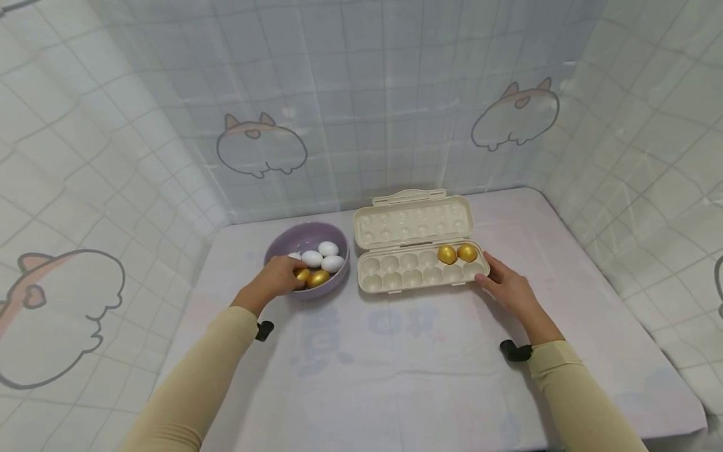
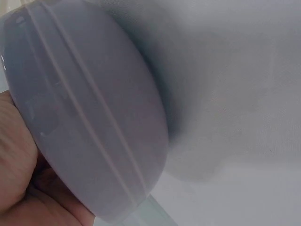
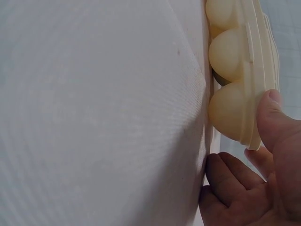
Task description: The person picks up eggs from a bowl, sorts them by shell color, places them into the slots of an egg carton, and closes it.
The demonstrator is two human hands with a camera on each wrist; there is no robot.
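My left hand (image 1: 277, 276) reaches over the near-left rim of a purple bowl (image 1: 305, 235), its thumb and fingers around a golden egg (image 1: 303, 275). Beside that lies another golden egg (image 1: 319, 279), with several white eggs (image 1: 332, 263) behind. In the left wrist view, the bowl's outer wall (image 2: 103, 108) hides my fingertips. To the right is an open cream egg carton (image 1: 390, 290), two golden eggs (image 1: 457, 253) sitting in its back row at the right end. My right hand (image 1: 508, 289) holds that end; the thumb (image 3: 273, 113) presses the carton's edge in the right wrist view.
The carton's lid (image 1: 415, 223) leans back toward the tiled wall sheet (image 1: 390, 125). A pale printed cloth (image 1: 395, 376) covers the table. Similar sheets hang at both sides. A dark wrist camera (image 1: 514, 351) sits below the right hand.
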